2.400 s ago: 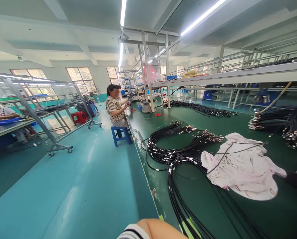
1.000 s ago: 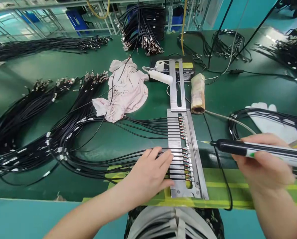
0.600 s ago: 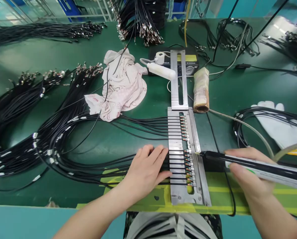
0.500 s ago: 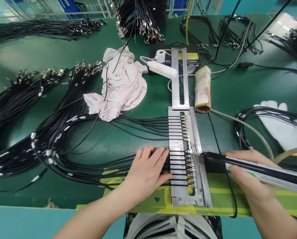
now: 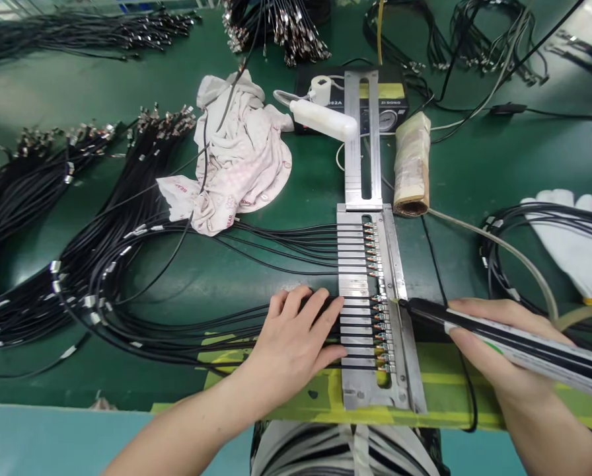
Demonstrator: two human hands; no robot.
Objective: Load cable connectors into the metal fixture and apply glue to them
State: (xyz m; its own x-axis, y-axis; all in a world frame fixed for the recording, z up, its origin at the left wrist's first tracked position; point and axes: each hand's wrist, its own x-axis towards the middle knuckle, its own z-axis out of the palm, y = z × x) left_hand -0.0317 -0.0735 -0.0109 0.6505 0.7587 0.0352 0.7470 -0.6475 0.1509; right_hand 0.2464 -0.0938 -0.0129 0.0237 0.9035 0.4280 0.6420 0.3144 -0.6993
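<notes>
My left hand (image 5: 296,337) lies flat with fingers apart over the black cables (image 5: 246,324), its fingertips at the left edge of a slotted metal fixture (image 5: 354,287). The cables lie across the fixture in two groups, with a gap between them. Their stripped ends and small metal connectors (image 5: 385,330) line up over the slot. In my right hand (image 5: 509,357) is a thick pen-shaped tool (image 5: 479,330) with a black tapered front and a white, black-striped body. Its fine tip points left, near the top connectors of the lower group; contact cannot be made out.
Bundles of black cables (image 5: 102,205) cover the left side. A crumpled cloth (image 5: 246,152) lies behind my left hand. A black box (image 5: 392,106), a white lamp-like bar (image 5: 323,120) and a taped roll (image 5: 412,165) stand behind the fixture. A white glove (image 5: 568,244) lies right.
The view has tilted a little, so things at the back sit higher in the picture. Both hands and the tool tip stay at nearly the same place on the fixture.
</notes>
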